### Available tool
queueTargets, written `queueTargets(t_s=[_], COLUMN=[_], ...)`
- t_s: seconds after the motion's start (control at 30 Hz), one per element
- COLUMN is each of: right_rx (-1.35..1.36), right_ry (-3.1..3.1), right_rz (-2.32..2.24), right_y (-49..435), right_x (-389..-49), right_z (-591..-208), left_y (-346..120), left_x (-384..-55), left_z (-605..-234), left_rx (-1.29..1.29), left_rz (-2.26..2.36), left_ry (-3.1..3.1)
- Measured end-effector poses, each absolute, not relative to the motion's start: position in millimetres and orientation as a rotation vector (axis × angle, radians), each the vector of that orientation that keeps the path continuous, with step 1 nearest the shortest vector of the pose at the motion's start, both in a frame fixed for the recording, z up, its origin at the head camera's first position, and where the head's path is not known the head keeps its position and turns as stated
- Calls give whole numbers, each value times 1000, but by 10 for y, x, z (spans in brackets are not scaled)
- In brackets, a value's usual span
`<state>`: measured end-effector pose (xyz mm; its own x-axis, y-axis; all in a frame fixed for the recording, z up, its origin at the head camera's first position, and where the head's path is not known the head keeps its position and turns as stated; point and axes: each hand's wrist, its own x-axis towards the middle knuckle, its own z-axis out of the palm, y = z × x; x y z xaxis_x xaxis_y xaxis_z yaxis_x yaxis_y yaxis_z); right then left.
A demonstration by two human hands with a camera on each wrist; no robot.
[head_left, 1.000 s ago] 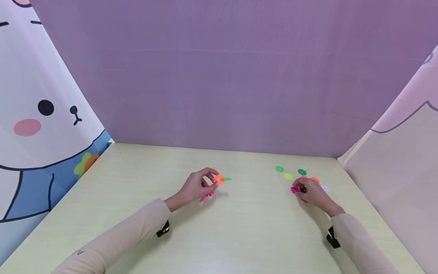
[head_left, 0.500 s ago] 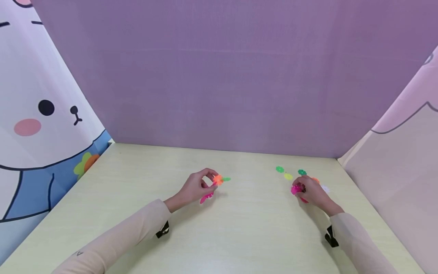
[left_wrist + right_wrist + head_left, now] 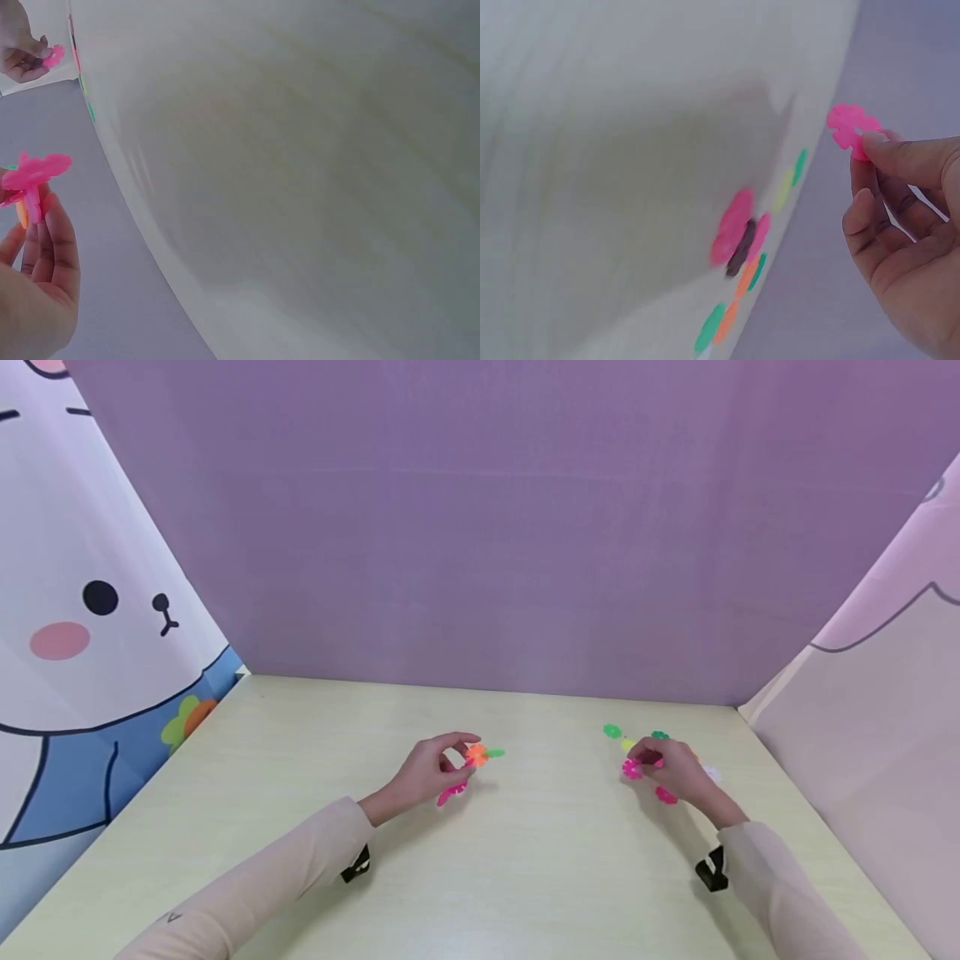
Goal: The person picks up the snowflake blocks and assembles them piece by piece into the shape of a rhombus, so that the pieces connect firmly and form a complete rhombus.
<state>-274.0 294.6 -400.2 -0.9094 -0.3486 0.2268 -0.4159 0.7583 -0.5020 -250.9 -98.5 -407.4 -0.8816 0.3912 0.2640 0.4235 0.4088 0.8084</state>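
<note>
My left hand pinches a small cluster of joined plastic snowflake discs. An orange disc faces up in it, a green disc sticks out to the right, and pink discs hang below. In the left wrist view a pink disc stands above the fingertips, partly covering the orange one. Between thumb and fingers, my right hand holds a single notched pink snowflake disc, raised over the table at the loose discs. The two hands are well apart.
Loose discs lie under and around the right hand: a green one, a yellow one, a dark green one, a pink one, a brownish-black one and orange ones. A purple backdrop stands behind the table.
My right hand has picked up the pink disc from among the loose ones and moved slightly left, uncovering a pink disc below it. The left hand holds its cluster almost unmoved.
</note>
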Motion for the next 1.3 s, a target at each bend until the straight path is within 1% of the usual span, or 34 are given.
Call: queueTargets(t_s=[0.3,0.47,0.7,1.07,1.3], right_rx=[710,700,731,735,767], right_ry=[-2746,-2760,-2712,-2680,-2616], right_rz=[1127,1216,1379,1600,1699], right_y=[2597,2350,1975,1657,1569], right_x=[-2682,-2652,-2483,-2501,-2634], right_z=[-3934,-3899,-3656,-3645,-3826], left_y=[-980,-973,-960,-936,-930], left_x=[-2513,-2510,-2500,-2499,-2494], left_z=[-4095,-4097,-4085,-4096,-4094], left_rx=[-756,-755,-754,-723,-727], left_rz=[-1497,-1476,-1489,-1464,-1487], left_ry=[-2614,-2616,-2622,-2664,-2656])
